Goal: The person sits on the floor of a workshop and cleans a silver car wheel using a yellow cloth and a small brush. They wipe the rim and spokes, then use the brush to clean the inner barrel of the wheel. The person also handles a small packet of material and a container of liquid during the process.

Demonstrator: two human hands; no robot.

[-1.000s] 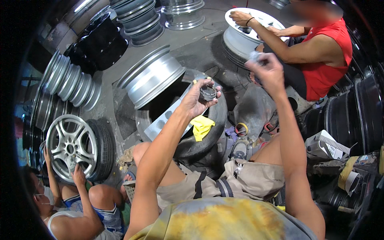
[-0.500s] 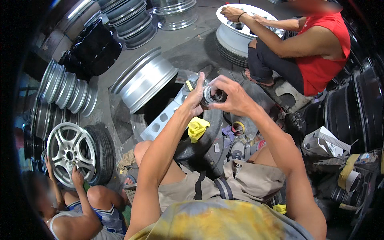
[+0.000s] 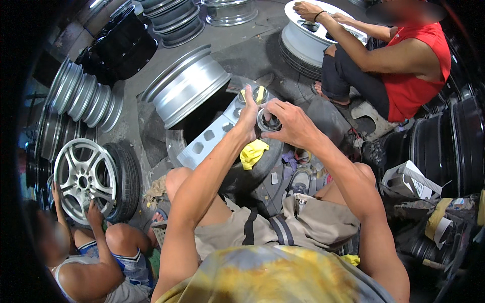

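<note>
Both of my hands meet in front of me over a black tyre [image 3: 252,174]. My left hand [image 3: 248,118] and my right hand [image 3: 290,123] together grip a small round silver and black wheel cap [image 3: 268,122], held between the fingertips. Under the hands lies a grey perforated metal bar [image 3: 212,135] and a yellow cloth [image 3: 252,152] draped on the tyre. My knees and beige shorts show below.
A silver rim [image 3: 189,86] leans at the back left. A person in red [image 3: 414,65] sits at the back right with hands on a white rim [image 3: 308,38]. Another person at lower left [image 3: 96,252] handles a spoked wheel [image 3: 83,179]. Stacked rims [image 3: 86,98] line the left; boxes [image 3: 404,179] lie right.
My right hand, raised toward the person in red a second ago, has come down to the cap held by my left hand; both now grip it.
</note>
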